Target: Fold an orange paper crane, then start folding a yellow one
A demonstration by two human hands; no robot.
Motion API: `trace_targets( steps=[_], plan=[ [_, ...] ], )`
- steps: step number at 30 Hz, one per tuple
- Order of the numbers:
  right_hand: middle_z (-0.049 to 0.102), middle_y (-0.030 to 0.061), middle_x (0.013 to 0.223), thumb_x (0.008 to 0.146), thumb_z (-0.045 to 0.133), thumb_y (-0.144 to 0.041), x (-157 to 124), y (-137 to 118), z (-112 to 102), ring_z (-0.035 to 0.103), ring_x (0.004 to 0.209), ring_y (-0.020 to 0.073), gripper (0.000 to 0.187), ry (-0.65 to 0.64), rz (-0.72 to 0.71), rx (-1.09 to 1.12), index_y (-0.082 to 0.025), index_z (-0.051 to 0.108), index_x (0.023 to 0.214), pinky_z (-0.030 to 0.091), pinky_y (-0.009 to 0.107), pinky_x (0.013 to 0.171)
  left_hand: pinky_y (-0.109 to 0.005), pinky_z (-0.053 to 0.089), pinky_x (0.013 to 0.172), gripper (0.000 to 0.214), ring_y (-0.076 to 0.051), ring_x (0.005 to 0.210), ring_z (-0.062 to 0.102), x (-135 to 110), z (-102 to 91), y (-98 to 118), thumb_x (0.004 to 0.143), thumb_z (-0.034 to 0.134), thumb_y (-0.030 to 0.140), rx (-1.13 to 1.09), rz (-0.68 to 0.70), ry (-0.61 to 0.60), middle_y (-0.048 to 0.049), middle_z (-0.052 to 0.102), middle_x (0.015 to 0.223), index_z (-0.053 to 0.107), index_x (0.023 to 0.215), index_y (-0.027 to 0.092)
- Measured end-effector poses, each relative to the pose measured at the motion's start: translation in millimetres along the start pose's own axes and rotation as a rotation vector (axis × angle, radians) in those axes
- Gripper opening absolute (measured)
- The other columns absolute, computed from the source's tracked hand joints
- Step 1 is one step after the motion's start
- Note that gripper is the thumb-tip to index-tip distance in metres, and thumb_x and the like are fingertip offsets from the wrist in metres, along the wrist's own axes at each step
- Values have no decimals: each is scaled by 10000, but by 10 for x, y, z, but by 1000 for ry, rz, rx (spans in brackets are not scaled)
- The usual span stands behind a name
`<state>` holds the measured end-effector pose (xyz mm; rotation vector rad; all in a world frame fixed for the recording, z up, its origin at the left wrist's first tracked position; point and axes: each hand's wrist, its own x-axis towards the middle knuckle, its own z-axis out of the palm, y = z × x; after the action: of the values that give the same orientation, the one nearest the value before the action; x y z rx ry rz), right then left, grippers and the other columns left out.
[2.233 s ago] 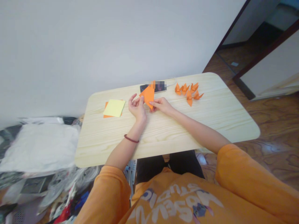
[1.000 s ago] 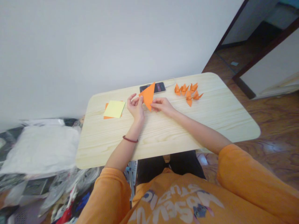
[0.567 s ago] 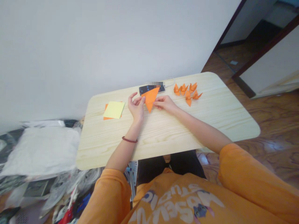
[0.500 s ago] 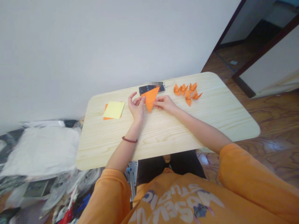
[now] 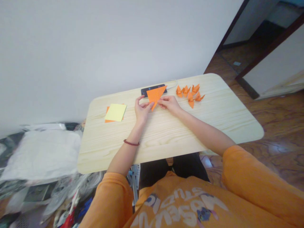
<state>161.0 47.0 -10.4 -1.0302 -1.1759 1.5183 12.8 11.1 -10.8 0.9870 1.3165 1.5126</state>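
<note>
Where my orange paper triangle (image 5: 155, 96) stood point-up a couple of seconds ago, it now sits turned, its long edge toward the wall and its tip aimed down at me, just above the table. My left hand (image 5: 142, 111) and right hand (image 5: 170, 104) have drawn closer on either side of it. My right fingertips (image 5: 161, 99) are closed on its right corner, while my left thumb (image 5: 149, 106) meets its lower edge and my other left fingers stand partly open; I cannot tell whether that hand truly grips. The triangle overlaps a black smartphone (image 5: 145, 90) from my view, with a white cable (image 5: 173, 83) beyond it.

On the pale pine table (image 5: 220, 114), a yellow sticky note (image 5: 115, 112) lies on an orange paper square (image 5: 107, 110) to my left, and a cluster of orange origami cranes (image 5: 189, 94) sits to my right. A white bag (image 5: 40, 155) and cluttered plastic lie left of the table, with a polished wooden floor (image 5: 280, 126) and a doorway (image 5: 249, 31) to the right.
</note>
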Motion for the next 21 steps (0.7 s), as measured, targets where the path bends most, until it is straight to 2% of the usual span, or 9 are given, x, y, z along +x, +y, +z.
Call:
trace_targets(
  steps=[9,16,21],
  plan=[
    [589,-3,522,601,736,-223,115,-24,-163,478,460,57,137,85,-14,23,-128,638,587,315,182,403,-240,485,583,661,-150,590,648,130,-263,159,548,836,173,96,-100,-151,-12,687,664,546,1141,158],
    [570,-14,518,651,690,-178,86,-112,-187,442,434,41,91,161,38,17,-128,633,600,331,182,417,-236,477,585,669,-134,570,628,215,-422,181,535,836,147,115,-120,-178,-1,670,648,567,1147,164],
    [563,-18,534,671,670,-154,101,-108,-188,457,467,46,91,195,54,34,-142,615,600,353,175,438,-232,465,565,613,-124,557,619,244,-498,209,515,835,136,106,-119,-195,20,658,644,603,1080,187]
  ],
)
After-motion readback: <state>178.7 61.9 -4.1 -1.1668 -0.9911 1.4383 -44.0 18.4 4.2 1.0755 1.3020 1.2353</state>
